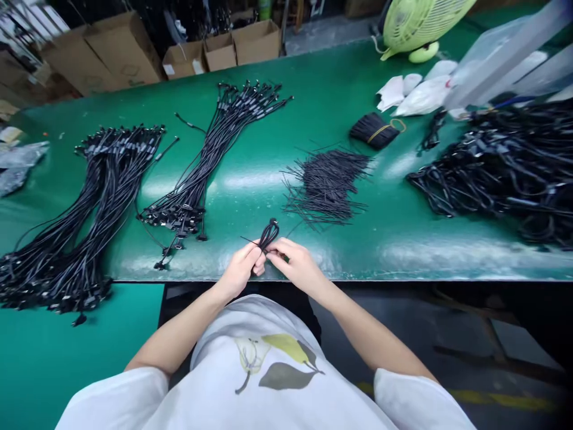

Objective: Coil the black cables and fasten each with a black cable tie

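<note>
A black cable (269, 233) is folded into a small looped bundle above the table's front edge. My left hand (244, 266) is closed around its lower part. From the right, my right hand (293, 263) pinches at the bundle with thumb and fingers, on a thin black twist tie (250, 240) whose end sticks out to the left. Beyond my hands lies a loose pile of black twist ties (331, 182). Left of them, a fanned bunch of straight cables (210, 155) rests on the green table (250, 179). My fingers partly hide the tie and the cable's lower end.
A larger heap of cables (98, 197) hangs over the left front edge. Coiled cables (505, 173) are piled at right. Behind the ties lie a banded bundle of ties (373, 131), white wraps (421, 95) and a green fan (421, 24). Cardboard boxes (255, 43) stand past the far edge.
</note>
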Tool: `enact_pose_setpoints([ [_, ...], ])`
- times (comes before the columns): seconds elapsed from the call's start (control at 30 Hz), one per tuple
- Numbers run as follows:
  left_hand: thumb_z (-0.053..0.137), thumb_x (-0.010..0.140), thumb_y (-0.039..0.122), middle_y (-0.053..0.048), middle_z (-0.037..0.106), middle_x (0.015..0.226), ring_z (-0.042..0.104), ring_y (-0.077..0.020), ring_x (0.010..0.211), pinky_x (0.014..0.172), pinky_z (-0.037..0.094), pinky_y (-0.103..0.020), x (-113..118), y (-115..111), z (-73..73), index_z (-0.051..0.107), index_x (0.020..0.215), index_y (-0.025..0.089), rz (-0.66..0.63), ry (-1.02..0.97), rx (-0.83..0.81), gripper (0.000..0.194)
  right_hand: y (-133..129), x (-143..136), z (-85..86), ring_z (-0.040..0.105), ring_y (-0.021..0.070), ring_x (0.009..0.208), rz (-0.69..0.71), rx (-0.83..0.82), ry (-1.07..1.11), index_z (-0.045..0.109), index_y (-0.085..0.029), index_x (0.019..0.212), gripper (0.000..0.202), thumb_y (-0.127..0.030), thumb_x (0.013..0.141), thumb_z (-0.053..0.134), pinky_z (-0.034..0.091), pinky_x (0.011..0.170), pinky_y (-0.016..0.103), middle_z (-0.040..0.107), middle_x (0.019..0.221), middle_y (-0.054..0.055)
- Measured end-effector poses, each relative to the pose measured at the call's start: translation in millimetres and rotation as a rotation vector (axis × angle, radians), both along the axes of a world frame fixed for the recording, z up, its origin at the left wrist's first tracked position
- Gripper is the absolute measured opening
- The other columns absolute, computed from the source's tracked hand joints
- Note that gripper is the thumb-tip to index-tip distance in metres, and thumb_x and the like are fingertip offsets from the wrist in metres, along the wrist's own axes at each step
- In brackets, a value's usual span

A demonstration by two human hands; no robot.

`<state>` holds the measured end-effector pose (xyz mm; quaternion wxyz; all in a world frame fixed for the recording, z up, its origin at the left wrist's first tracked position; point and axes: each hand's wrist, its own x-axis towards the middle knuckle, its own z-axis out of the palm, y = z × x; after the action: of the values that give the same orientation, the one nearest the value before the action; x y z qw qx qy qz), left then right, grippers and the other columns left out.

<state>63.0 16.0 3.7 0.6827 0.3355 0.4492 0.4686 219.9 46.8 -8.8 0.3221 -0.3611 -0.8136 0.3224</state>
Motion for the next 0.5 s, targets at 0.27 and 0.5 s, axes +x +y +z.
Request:
enact_pose_setpoints([
  [0.27, 0.055, 0.085, 0.040, 0.005, 0.043, 0.053, 0.037, -0.0098, 0.053, 0.056, 0.030, -0.025, -24, -9, -3.6, 0.060, 0.076, 0.015, -0.104, 0.560, 0.121, 0.027, 8, -6, 26.0, 0.055, 0.0208, 0.100, 0.331, 0.981, -0.394, 0.064, -0.010, 0.097, 0.027, -0.009, 0.095, 0.038, 0.041, 0.084, 0.035, 0.063, 0.111, 0.014],
  [0.5, 0.070, 0.070, 0.044, 0.007, 0.039, 0.055, 0.030, -0.0059, 0.048, 0.049, 0.024, -0.021, -31, -19, 6.2, 0.060, 0.080, 0.014, -0.174, 0.049, -0.156, 0.034, 2, -21, 49.1, 0.051, 0.0207, 0.075, 0.570, 1.037, -0.628, 0.064, -0.012, 0.091, 0.031, -0.003, 0.091, 0.034, 0.038, 0.068, 0.036, 0.060, 0.083, 0.011],
])
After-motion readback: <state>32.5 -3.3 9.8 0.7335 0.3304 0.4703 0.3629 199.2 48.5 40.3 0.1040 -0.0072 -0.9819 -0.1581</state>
